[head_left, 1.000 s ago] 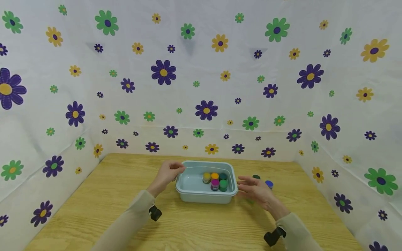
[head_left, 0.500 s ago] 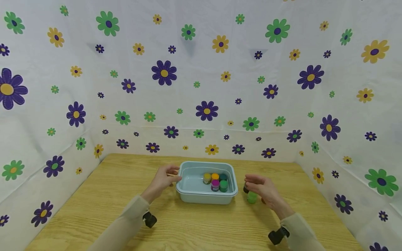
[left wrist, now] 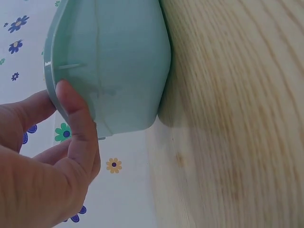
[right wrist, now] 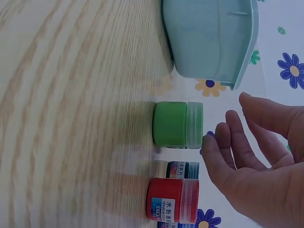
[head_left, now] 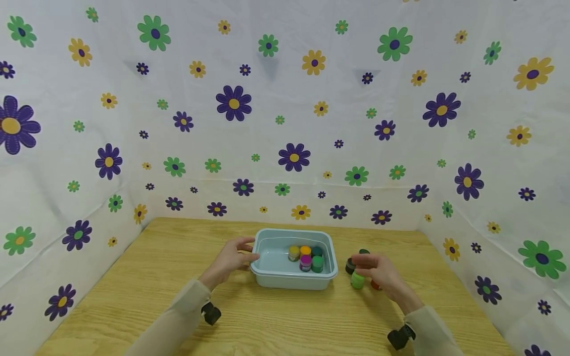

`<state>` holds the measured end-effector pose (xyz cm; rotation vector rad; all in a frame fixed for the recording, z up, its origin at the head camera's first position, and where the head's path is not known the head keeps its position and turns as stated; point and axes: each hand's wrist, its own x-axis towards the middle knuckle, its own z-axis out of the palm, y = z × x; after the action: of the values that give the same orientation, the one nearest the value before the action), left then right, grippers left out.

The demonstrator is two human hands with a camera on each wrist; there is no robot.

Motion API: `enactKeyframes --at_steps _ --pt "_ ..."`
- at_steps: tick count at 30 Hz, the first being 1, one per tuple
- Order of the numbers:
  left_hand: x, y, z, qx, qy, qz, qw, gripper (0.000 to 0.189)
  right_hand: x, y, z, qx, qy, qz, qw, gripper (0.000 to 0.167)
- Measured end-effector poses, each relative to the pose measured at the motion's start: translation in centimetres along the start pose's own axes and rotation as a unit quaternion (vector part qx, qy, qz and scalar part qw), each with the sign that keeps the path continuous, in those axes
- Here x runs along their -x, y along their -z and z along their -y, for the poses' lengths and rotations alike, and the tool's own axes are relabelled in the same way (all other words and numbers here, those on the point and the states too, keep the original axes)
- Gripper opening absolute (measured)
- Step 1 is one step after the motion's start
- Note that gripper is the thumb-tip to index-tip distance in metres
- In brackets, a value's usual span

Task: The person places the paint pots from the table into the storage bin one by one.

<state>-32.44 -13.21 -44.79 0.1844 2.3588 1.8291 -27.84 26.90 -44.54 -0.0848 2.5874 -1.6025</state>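
Tub, head view: the blue tub (head_left: pixel 291 282) sits on the table (head_left: pixel 254 326), five paint jars (head_left: pixel 305 262) inside.
Left hand, left wrist view: the left hand (left wrist: pixel 57 156) grips the rim between thumb and bent fingers.
Right hand, right wrist view: the right hand (right wrist: pixel 266 183), loosely open, holds nothing near the green jar (right wrist: pixel 171 124).

Table (head_left: pixel 249 321) was wooden, yellowish, grain visible. White cloth (head_left: pixel 285 133) hung behind the table and ran along its left and right sides. Printed blooms in purple, green and yellow, sizes mixed. Large purple flower (head_left: pixel 234 104), yellow-centred, showed well above the table's far edge; yellow flower (head_left: pixel 301 212) sat just above that edge.
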Motion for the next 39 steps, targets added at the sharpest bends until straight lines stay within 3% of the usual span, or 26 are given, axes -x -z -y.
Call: enactKeyframes --at_steps 18,29,39 --pt "-0.1 0.0 0.6 0.010 0.012 -0.013 0.9998 0.055 0.2 -0.5 -0.5 0.035 -0.028 0.039 0.9982 0.042" --pt "-0.2 -0.2 1.2 0.048 0.026 -0.009 0.9985 0.056 0.3 -0.9 -1.5 0.033 0.005 0.085 0.9958 0.047" --pt "-0.3 -0.2 1.0 0.058 0.026 -0.007 0.9979 0.057 0.0 -1.0 -1.7 0.034 0.007 0.073 0.9967 0.047"
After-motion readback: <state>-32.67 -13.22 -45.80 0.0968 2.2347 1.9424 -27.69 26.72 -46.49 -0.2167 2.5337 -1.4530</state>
